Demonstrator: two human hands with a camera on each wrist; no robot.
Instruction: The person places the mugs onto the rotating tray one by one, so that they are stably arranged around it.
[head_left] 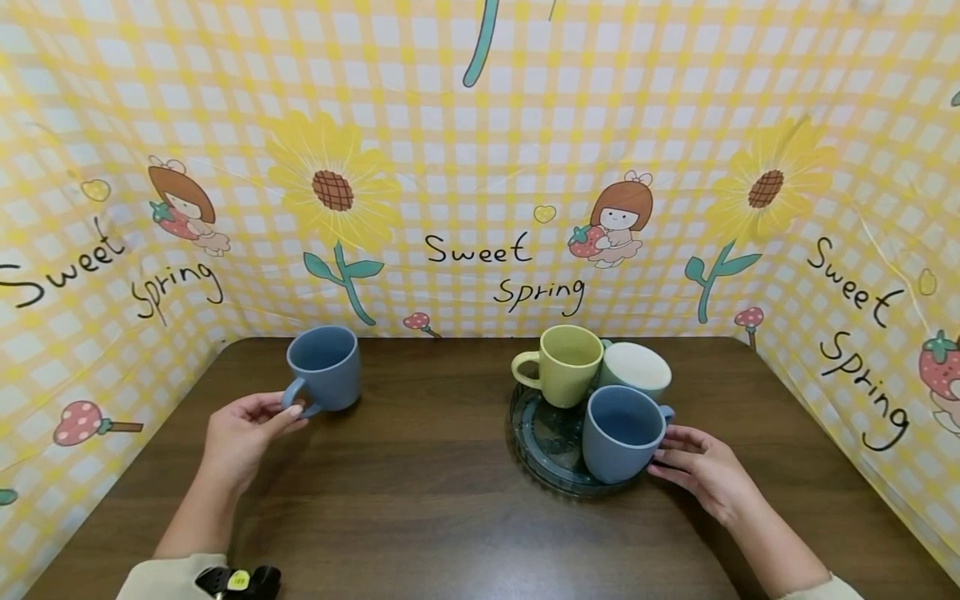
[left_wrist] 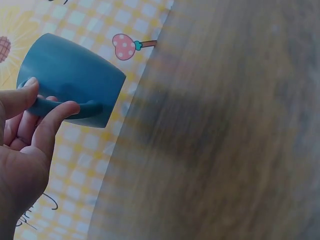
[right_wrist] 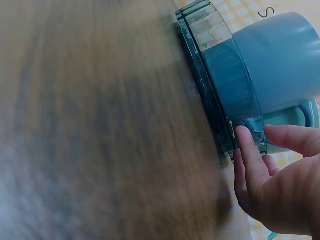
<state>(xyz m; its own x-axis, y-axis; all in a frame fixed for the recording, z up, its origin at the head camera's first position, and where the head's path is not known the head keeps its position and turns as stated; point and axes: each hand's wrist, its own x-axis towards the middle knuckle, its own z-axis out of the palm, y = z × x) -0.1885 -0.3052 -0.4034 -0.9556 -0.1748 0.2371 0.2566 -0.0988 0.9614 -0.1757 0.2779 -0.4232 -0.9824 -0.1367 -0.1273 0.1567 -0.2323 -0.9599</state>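
Note:
At the left of the table, a blue mug (head_left: pixel 324 371) has its handle toward my left hand (head_left: pixel 247 433). My left thumb and fingers pinch that handle (left_wrist: pixel 80 110), and the mug looks upright. On the right, a second blue mug (head_left: pixel 622 437) sits at the front right of a dark clear glass tray (head_left: pixel 536 471). Close below its handle is my right hand (head_left: pixel 708 471), fingers fairly straight. In the right wrist view, the fingertips (right_wrist: pixel 242 134) meet the tray's glass rim (right_wrist: pixel 240 65); exact contact with the mug is hard to tell.
A yellow-green mug (head_left: pixel 570 367) with its handle to the left stands at the back of the tray. Beside it is a pale mint mug (head_left: pixel 637 367), partly hidden by the blue one. Checked cloth (head_left: pixel 465 183) hangs around the brown wooden table (head_left: pixel 420 500).

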